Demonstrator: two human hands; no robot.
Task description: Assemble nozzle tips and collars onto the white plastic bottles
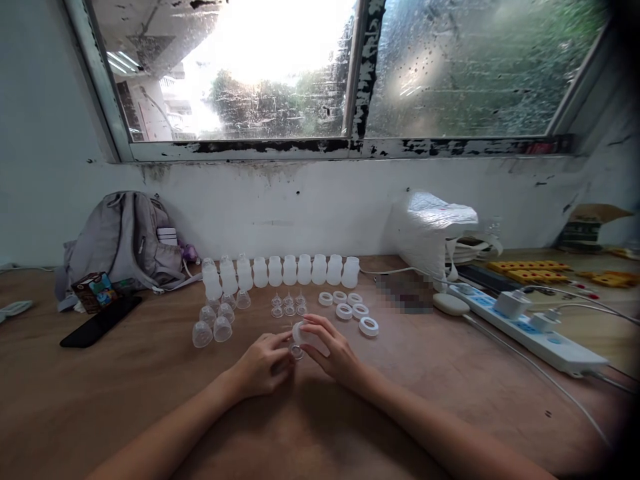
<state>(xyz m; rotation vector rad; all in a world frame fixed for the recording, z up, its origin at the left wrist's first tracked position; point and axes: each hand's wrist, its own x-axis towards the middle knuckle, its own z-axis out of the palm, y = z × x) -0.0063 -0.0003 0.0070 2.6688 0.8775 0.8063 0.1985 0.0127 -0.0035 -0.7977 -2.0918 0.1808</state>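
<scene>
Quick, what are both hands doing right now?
Left hand: fingers curled close to a clear piece; whether it grips can't be told.
Right hand: closed, holding a white ring.

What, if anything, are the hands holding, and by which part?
The right hand holds a white ring by its outer edge. The left hand is close to a small clear piece; whether it grips that can't be told.

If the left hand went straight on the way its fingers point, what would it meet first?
Most likely the whitish piece held in the right hand. The left hand has its fingertips beside it, perhaps touching; depth there is unclear.
</scene>
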